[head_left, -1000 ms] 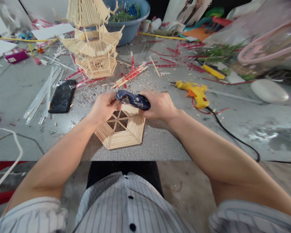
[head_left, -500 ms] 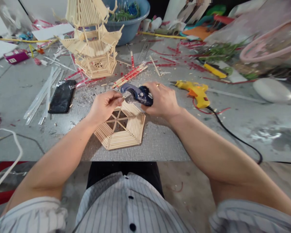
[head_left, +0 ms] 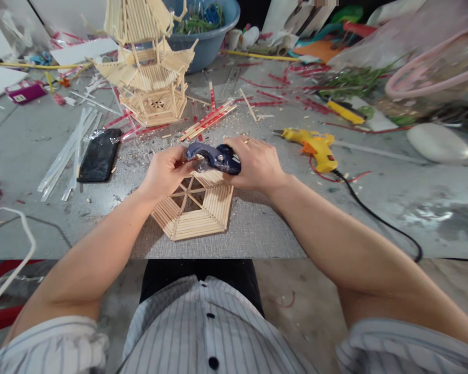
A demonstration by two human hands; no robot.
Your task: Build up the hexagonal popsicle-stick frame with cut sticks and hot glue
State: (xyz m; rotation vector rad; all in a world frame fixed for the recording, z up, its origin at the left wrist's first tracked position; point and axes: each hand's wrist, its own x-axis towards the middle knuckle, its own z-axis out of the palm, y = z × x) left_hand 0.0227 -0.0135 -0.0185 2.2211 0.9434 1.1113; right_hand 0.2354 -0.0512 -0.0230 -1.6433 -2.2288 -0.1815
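Note:
My right hand point(head_left: 256, 162) is wrapped around a dark blue hand cutter, apparently a pipe cutter point(head_left: 214, 157), with a curved hooked jaw that points left. The tip of that jaw lies at the fingertips of my left hand point(head_left: 164, 170), which is closed in a pinch. Whatever those fingers hold is too small or hidden to make out. Below both hands a flat hexagonal frame of wooden sticks point(head_left: 193, 222) lies on the table, with spokes crossing its open centre. Its far edge is partly covered by my hands and the cutter.
A stick-built pagoda point(head_left: 152, 78) stands at the back left before a blue basin point(head_left: 208, 44). Red-wrapped sticks point(head_left: 208, 120) lie beyond my hands. On the left are a black phone point(head_left: 99, 156) and clear glue sticks point(head_left: 68, 150); a yellow glue gun point(head_left: 315, 148) with a cord lies right.
My right hand has shifted slightly left with the cutter, bringing its hooked jaw to my left fingertips. The left hand has barely moved, and the hexagonal frame stays in place.

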